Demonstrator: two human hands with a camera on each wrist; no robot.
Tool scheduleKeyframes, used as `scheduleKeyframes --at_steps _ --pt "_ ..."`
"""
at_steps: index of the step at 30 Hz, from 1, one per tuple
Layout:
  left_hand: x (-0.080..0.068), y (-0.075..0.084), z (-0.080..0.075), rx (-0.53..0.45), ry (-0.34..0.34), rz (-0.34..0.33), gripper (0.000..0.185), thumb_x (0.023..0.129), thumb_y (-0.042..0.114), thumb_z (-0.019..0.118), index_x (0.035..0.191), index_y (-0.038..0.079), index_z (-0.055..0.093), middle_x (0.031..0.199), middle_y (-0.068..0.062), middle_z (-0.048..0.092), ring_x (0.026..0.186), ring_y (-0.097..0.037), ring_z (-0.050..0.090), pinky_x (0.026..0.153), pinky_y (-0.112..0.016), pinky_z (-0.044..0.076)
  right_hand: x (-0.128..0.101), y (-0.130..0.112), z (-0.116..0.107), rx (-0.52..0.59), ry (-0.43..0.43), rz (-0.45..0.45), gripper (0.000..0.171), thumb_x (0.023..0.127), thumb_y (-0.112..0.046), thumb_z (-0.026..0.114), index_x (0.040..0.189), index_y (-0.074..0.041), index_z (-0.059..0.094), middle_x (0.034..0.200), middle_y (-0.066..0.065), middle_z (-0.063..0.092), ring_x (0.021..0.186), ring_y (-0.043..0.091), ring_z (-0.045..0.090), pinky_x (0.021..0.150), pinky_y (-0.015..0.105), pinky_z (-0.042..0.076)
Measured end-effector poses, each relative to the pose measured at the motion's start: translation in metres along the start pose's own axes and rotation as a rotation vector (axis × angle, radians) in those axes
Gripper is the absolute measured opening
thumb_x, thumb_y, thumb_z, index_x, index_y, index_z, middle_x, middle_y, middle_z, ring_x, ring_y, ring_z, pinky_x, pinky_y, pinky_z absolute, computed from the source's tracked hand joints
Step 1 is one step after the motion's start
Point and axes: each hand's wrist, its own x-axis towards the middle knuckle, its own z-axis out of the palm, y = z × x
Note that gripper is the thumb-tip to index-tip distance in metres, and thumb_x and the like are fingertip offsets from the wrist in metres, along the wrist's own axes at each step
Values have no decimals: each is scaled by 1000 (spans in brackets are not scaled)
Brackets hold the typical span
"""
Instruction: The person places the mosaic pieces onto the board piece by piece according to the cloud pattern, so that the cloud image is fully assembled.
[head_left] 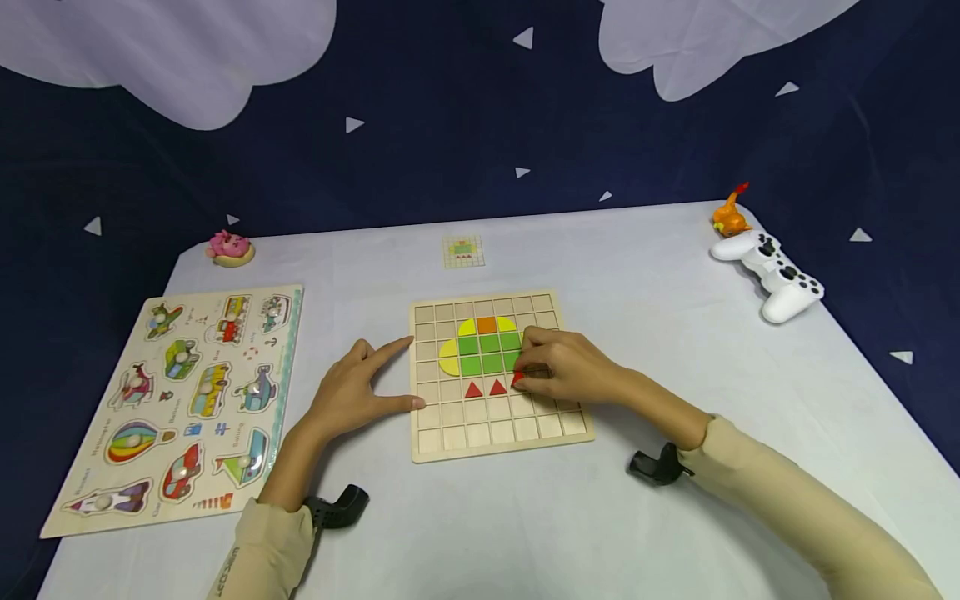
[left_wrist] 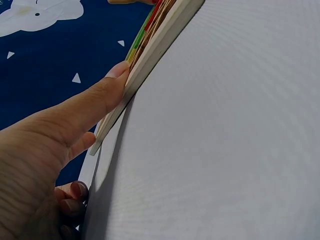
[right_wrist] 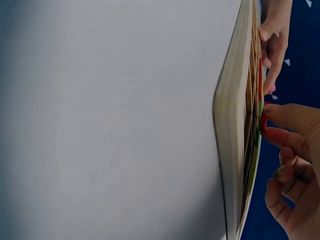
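Note:
A wooden grid board [head_left: 551,427] lies mid-table, its cells partly filled with green squares [head_left: 491,362], yellow rounded pieces [head_left: 449,357] and an orange square [head_left: 487,325]. Two red triangles [head_left: 474,390] sit in the row below the green ones. My right hand [head_left: 566,364] pinches another red triangle [right_wrist: 263,120] between thumb and forefinger, right at the board's surface beside that row. My left hand [head_left: 352,392] rests against the board's left edge, thumb and forefinger spread straight along it; the left wrist view shows the thumb [left_wrist: 102,95] on the rim.
A small pattern card [head_left: 463,251] lies behind the board. To the left is a vehicle knob puzzle [head_left: 202,392], with a pink figurine [head_left: 230,247] behind it. At the back right are a white game controller [head_left: 768,273] and an orange figurine [head_left: 730,218].

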Motion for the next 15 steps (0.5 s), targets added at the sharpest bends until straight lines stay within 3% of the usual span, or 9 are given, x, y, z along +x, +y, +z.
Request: scheduleKeyframes --at_steps 15 --pt "-2 3 0 -3 1 -4 96 68 57 84 150 25 46 88 -6 43 70 -18 35 63 -31 30 0 -4 1 38 -59 40 12 86 -22 78 93 -12 79 85 -6 55 71 5 47 65 23 41"
